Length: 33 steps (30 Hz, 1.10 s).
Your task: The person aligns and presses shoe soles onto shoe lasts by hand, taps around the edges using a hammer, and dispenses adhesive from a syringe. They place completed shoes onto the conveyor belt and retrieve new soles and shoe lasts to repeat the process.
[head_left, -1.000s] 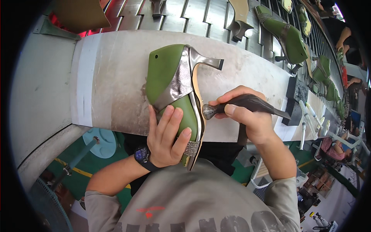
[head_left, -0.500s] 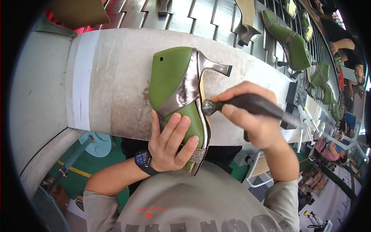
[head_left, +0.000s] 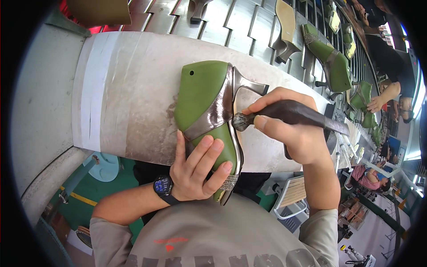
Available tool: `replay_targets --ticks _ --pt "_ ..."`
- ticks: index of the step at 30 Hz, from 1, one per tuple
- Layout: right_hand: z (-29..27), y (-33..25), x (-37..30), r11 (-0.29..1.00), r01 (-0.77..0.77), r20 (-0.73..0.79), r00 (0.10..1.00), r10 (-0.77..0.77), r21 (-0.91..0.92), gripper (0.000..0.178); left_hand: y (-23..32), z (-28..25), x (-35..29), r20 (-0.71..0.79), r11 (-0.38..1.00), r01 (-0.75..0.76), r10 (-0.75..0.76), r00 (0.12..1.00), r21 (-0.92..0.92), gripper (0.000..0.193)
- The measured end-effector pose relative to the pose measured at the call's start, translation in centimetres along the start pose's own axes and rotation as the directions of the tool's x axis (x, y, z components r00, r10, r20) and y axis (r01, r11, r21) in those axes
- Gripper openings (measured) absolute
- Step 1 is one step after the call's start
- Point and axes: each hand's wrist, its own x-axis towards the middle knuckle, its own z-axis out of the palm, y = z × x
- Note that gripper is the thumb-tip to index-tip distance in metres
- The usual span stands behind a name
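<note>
Person at the worktop (head_left: 138,84), a heeled shoe (head_left: 221,109) on its side near the middle of it. Heel (head_left: 252,84) at the far end, pointing right; toe toward the wearer, reaching past the near edge. Shoe serves as a kind of vessel: a solid green form (head_left: 200,91) with a small dark hole fills it, showing wide above the metallic upper and again through the front opening. Sparkly band (head_left: 230,182) across the toe.

Left hand (head_left: 193,175): grip closed over the forepart, fingers spread on green form and shoe. Dark watch (head_left: 163,185) at that wrist.

Right hand (head_left: 304,138): grip wrapped round a dark-handled tool (head_left: 291,113), thumb near its neck. Its rounded head (head_left: 240,121) sits at the sole-side edge, midway along the shoe; contact or a hair's gap, cannot tell.

Beyond the worktop, a metal-plated conveyor (head_left: 158,20). On it a tan sole piece (head_left: 285,22) with a heel, and another shoe (head_left: 331,55), likewise filled by a green form. Farther along, more green-filled ones (head_left: 362,95), a co-worker's hand (head_left: 378,103) just by them. White syringe-like tubes (head_left: 344,149) past the right wrist; contents too small to read.
</note>
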Motion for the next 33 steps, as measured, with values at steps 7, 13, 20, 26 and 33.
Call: replay_targets --ticks 7,13,20,26,33 --pt "4.4 2.0 -2.7 0.966 0.094 -0.320 0.947 -0.013 0.240 0.022 -0.1 -0.2 -0.1 0.005 1.000 -0.006 0.006 1.000 -0.002 0.039" --pt "2.0 0.1 0.7 0.993 0.075 -0.202 0.978 -0.054 0.094 0.020 0.1 -0.3 0.3 -0.011 1.000 0.012 -0.012 1.000 0.001 0.039" --pt "1.9 1.0 -1.4 0.978 -0.067 -0.081 0.993 0.085 0.196 0.022 -0.6 -0.4 0.5 -0.046 0.999 -0.016 0.017 0.999 0.029 0.039" --pt "3.3 4.0 -8.9 0.883 -0.129 -0.119 0.972 0.202 0.452 0.028 -0.6 -0.2 0.6 -0.054 0.999 -0.024 0.026 0.998 0.034 0.039" --pt "6.8 3.1 -11.4 0.934 0.344 -0.226 0.922 -0.315 0.100 0.032 -0.7 -0.1 0.0 -0.030 0.999 -0.013 0.015 0.999 0.052 0.040"
